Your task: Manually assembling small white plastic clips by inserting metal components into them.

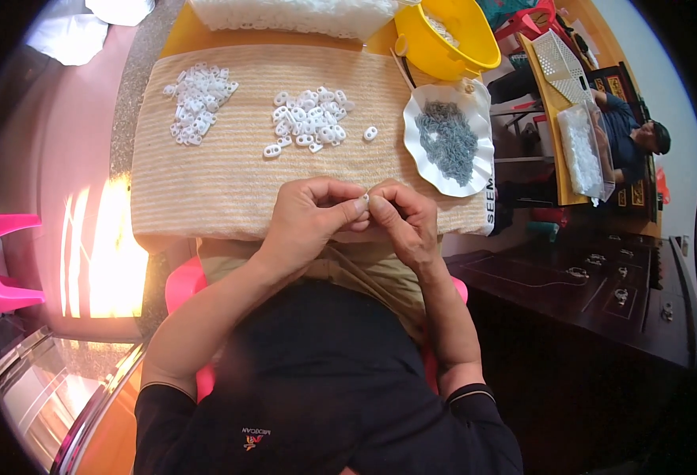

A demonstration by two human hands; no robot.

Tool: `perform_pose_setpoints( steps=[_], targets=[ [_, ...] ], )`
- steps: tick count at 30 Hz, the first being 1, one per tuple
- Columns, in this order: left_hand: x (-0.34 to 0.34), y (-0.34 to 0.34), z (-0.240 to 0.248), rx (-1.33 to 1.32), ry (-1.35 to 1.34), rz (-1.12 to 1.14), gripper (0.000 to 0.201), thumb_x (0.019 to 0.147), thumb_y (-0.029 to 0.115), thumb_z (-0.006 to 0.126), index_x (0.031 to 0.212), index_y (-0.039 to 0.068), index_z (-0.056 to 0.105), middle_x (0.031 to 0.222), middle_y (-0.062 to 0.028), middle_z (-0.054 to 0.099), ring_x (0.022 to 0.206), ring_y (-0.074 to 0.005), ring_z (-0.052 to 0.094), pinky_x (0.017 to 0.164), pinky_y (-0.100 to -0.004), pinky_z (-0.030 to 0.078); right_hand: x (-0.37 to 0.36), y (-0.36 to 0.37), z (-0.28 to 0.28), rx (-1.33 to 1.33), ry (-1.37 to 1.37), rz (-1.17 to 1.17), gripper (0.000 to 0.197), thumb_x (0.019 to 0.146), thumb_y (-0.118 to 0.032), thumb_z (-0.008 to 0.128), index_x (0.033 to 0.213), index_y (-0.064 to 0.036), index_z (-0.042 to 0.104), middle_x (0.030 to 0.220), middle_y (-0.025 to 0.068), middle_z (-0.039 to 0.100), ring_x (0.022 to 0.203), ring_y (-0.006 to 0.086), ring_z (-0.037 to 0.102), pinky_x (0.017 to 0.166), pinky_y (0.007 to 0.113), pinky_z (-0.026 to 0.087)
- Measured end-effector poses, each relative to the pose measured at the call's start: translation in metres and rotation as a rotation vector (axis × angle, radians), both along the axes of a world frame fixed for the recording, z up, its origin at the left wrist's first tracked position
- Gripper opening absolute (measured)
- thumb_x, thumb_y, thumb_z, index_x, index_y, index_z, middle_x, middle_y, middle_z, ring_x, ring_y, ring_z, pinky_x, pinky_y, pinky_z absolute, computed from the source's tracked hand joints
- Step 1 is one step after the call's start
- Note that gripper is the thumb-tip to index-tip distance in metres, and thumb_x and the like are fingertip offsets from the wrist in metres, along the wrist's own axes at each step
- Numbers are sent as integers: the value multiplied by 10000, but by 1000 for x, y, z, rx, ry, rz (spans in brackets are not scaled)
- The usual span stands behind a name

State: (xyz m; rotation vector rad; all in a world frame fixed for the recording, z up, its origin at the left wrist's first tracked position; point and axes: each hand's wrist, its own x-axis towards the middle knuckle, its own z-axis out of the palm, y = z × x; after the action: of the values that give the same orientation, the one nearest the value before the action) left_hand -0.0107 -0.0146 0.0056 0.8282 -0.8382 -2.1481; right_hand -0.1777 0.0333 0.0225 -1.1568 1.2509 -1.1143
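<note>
Both hands meet at the near edge of a striped tan cloth (pixel 229 182), fingertip to fingertip. The left hand (pixel 313 212) pinches a small pale piece (pixel 366 198) between thumb and forefinger, and the right hand (pixel 408 220) pinches it from the other side; the fingers cover most of it, so its exact shape cannot be told. Taking the hands as the clock's centre, a lone white two-holed piece (pixel 370 133) lies at twelve o'clock, a loose heap of white pieces (pixel 313 119) at eleven and a second white heap (pixel 198 107) at ten. A wavy-rimmed white dish (pixel 480 103) holding small grey pieces (pixel 450 146) sits towards two o'clock, with a yellow bucket (pixel 419 47) at one. Farther off, between two and three, another person (pixel 627 138) sits near a white mesh basket (pixel 560 67).
</note>
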Motion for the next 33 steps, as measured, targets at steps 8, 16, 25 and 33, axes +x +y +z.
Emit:
perform_pose_setpoints(
  steps=[8, 16, 25, 33],
  targets=[
    [1, 0, -1, -37, -23, -10, 180, 857, 29, 657, 1008, -65, 627, 861, -102, 667, 750, -129, 639, 687, -242, 536, -4, 0, -6, -1, 12, 17, 156, 941, -107, 568, 878, 23, 627, 837, 35, 621, 768, 78, 555, 696, 213, 446],
    [-1, 1, -1, 17, 33, 2, 177, 855, 26, 656, 1007, -57, 619, 877, -103, 666, 764, -131, 649, 701, -240, 549, -15, -2, -9, -66, 12, 37, 191, 944, -151, 579, 940, 30, 639, 880, 50, 638, 783, 93, 582, 707, 217, 475],
    [1, 0, 3, 49, 1, 32, 188, 862, 28, 650, 1034, -41, 615, 878, -89, 661, 773, -126, 653, 707, -234, 555, -26, -1, -17, 14, -100, 13, 185, 927, -119, 596, 1018, 40, 619, 884, 74, 639, 704, 164, 651, 683, 276, 549],
    [3, -2, 3, 32, 28, 32, 183, 859, 26, 651, 1025, -40, 614, 862, -87, 658, 768, -128, 651, 707, -233, 556, -26, -6, -6, -38, 41, -11, 157, 896, -58, 626, 1018, 41, 617, 888, 64, 628, 721, 144, 639, 673, 259, 540]
  ],
)
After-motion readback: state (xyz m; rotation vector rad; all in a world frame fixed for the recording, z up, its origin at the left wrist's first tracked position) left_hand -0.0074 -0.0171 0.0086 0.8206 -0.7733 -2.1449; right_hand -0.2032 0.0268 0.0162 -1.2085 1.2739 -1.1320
